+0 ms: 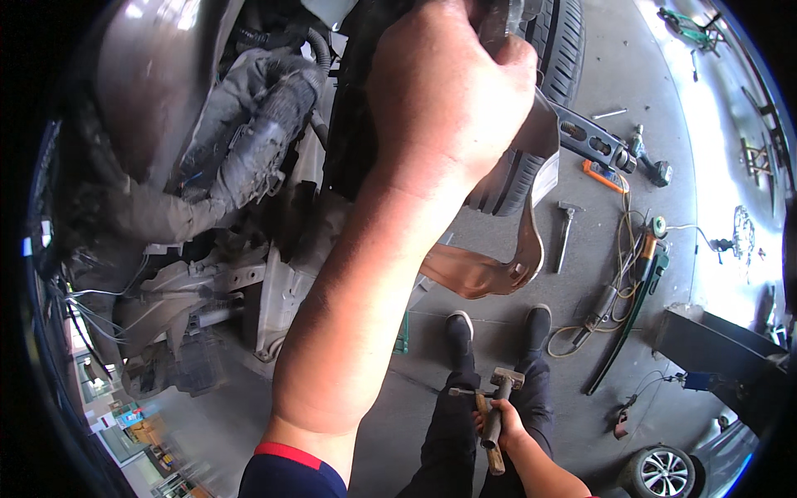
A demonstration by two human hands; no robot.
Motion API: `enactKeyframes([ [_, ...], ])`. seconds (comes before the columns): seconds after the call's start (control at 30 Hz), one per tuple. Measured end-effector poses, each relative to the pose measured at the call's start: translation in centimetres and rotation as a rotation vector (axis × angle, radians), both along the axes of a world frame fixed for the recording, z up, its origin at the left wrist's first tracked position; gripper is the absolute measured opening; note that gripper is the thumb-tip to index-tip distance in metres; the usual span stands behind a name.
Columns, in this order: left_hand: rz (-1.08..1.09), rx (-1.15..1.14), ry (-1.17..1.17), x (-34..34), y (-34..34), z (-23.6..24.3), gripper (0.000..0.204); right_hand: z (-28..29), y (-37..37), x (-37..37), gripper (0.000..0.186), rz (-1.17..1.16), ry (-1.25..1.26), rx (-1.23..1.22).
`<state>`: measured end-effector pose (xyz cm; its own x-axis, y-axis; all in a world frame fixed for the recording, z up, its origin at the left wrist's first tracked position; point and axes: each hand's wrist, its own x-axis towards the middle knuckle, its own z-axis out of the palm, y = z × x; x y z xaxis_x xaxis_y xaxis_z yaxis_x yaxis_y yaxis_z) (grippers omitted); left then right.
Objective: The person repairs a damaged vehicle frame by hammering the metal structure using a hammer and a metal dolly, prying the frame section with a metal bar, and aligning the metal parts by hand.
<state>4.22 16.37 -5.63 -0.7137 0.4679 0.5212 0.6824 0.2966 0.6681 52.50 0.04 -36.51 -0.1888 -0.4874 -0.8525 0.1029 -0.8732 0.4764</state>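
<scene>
My left hand (452,87) reaches up beside a black tyre (561,46), fingers curled round a grey metal piece (500,25) at the top edge; its fingertips are mostly hidden. Below it hangs a bent, copper-toned metal bracket (519,266), near a dark slotted bar (588,137). To the left are the car's opened body, with a ribbed hose (315,58) and grimy metal parts (170,290). Down by my legs, my right hand (506,423) holds two hammers together, one metal-handled (496,427) and one with a wooden handle (491,461).
On the grey floor lie a loose hammer (566,236), a cordless tool (656,168), an orange-handled tool (602,174), cables and long tools (618,324). At right stand a dark steel beam (706,340) and, lower, another car's wheel (662,471).
</scene>
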Motion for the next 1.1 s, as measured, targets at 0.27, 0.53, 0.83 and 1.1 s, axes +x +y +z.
enactKeyframes([
  [0.27, 0.085, 0.007, 0.044, 0.0, -0.4, -0.7, 0.026, 1.1, 0.4, 0.0, 0.048, 0.203, 0.075, 0.111],
  [0.53, 0.029, 0.111, 0.014, -0.2, -1.0, -1.1, 0.022, 1.4, 1.4, 0.2, 0.051, 0.267, 0.085, 0.079],
  [0.83, 0.004, 0.136, -0.015, 0.3, -0.5, -1.3, 0.037, 1.9, 2.1, 0.5, 0.045, 0.292, 0.089, 0.089],
  [1.1, -0.167, 0.215, -0.15, 0.5, -0.1, -1.5, 0.042, 1.8, 3.8, 2.3, 0.05, 0.279, 0.124, 0.139],
])
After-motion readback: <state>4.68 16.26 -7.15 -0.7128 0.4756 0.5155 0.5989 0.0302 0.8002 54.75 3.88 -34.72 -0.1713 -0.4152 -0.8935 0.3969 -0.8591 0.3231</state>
